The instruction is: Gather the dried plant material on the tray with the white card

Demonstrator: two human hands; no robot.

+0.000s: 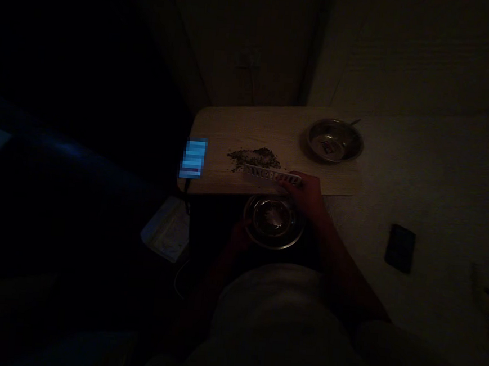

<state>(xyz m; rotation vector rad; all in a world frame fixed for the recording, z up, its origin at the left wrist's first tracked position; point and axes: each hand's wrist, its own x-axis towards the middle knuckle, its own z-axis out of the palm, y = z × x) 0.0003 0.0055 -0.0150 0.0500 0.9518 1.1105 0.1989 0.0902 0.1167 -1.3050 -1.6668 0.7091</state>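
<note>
The room is very dark. My right hand (306, 194) is closed on one end of a pale flat strip with dark marks along it (266, 174), whose kind I cannot make out. Its edge lies against the near side of a loose heap of dark and whitish bits (257, 157) on the wooden table (228, 122). Just below the table's front edge, my left hand (241, 234) grips the left rim of a round metal bowl (272, 218). Some pale material shows inside it. Most of the left hand's fingers are in shadow.
A steel bowl (334, 142) with a handle sticking up behind it stands at the table's right end. A lit phone screen (193, 158) lies on the left edge. A dark phone (400, 248) rests on the pale surface at right. A pale box-like thing (168, 230) is lower left.
</note>
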